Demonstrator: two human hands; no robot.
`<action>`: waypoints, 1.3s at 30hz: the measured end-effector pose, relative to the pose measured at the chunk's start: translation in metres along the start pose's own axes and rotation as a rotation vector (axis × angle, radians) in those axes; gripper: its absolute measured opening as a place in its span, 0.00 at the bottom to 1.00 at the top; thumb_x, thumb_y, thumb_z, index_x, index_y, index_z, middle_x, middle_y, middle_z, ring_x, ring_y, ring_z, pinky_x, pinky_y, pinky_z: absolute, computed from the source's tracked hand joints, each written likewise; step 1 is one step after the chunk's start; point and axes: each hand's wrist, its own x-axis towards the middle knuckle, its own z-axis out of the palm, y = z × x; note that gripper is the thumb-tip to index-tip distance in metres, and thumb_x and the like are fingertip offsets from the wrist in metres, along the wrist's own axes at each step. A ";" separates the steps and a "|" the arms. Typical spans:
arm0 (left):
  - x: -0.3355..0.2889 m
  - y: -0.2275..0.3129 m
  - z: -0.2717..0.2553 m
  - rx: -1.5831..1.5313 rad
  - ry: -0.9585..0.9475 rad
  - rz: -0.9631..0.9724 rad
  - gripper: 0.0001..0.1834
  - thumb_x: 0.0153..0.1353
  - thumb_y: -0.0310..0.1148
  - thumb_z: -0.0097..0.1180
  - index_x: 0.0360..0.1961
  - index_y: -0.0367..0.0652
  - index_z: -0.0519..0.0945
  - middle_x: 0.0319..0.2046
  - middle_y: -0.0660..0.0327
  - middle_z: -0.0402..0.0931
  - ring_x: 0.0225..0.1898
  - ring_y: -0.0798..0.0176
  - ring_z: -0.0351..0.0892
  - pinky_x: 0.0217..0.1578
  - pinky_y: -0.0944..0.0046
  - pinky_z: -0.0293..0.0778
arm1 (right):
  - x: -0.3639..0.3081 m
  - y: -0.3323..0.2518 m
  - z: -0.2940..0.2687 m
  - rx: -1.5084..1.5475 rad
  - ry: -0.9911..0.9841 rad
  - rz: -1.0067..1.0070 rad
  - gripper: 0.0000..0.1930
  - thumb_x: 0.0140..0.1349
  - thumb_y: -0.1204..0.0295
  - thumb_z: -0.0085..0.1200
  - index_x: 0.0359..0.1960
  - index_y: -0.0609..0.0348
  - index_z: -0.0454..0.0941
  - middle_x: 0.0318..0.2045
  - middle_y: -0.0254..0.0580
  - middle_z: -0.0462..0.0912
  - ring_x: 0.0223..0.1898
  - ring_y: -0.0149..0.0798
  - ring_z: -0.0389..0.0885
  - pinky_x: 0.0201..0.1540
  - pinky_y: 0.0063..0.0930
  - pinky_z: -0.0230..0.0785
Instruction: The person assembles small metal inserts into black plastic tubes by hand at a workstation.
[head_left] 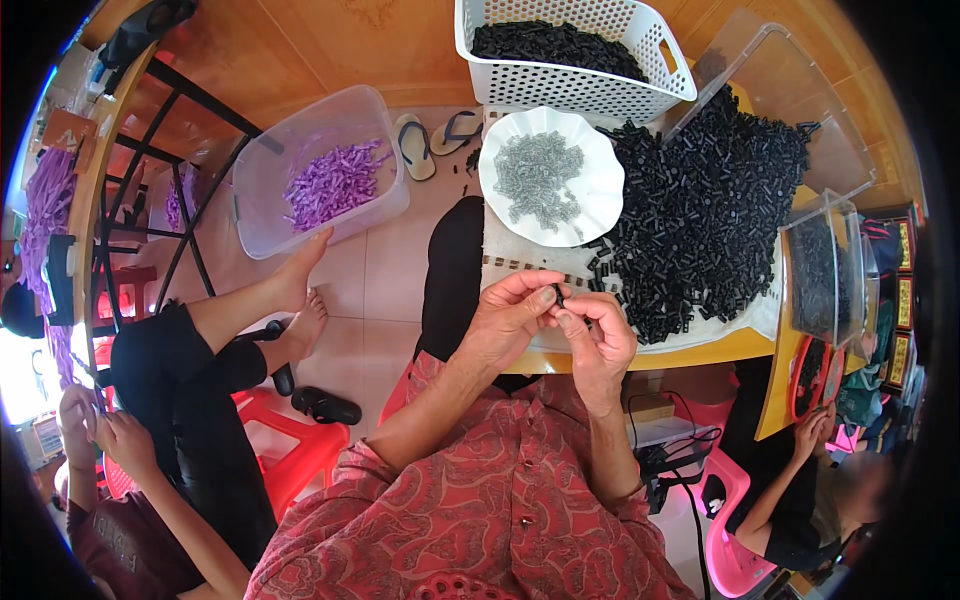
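My left hand (508,322) and my right hand (600,345) meet just in front of the table's near edge. Between my left thumb and forefinger is a small black tube-like piece (557,294). The fingertips of my right hand are pinched close against it; whether they grip the same piece or another tiny one is hidden. Beyond my hands stands a white scalloped plate (607,205) with a heap of small clear pieces (540,180) on it. To its right spreads a large pile of short black tubes (690,220), reaching close to my right hand.
A white perforated basket (570,82) of black pieces stands at the back. Clear bins (820,110) sit at the right. On the floor, a translucent bin (255,180) holds purple strips. One person works with purple strips at left; another sits right on a pink chair (735,540).
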 end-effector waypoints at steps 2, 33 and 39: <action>0.000 0.000 0.000 -0.003 0.004 -0.002 0.13 0.64 0.25 0.53 0.49 0.39 0.78 0.42 0.58 0.80 0.37 0.69 0.78 0.37 0.70 0.73 | 0.000 0.000 0.001 0.014 0.004 0.000 0.05 0.55 0.83 0.60 0.34 0.66 0.78 0.32 0.41 0.79 0.33 0.30 0.77 0.37 0.21 0.70; 0.000 0.004 0.003 -0.077 0.036 -0.016 0.13 0.63 0.24 0.54 0.49 0.36 0.78 0.40 0.57 0.79 0.35 0.69 0.77 0.38 0.70 0.74 | -0.003 0.003 0.011 0.197 0.012 0.095 0.05 0.59 0.85 0.53 0.37 0.68 0.74 0.37 0.41 0.76 0.37 0.28 0.76 0.44 0.20 0.69; 0.000 0.001 0.003 -0.060 0.037 0.005 0.12 0.64 0.24 0.53 0.49 0.37 0.78 0.40 0.57 0.80 0.36 0.69 0.77 0.39 0.69 0.74 | -0.004 0.005 0.016 0.016 0.095 0.012 0.05 0.57 0.83 0.57 0.34 0.66 0.75 0.34 0.42 0.77 0.32 0.29 0.76 0.37 0.22 0.71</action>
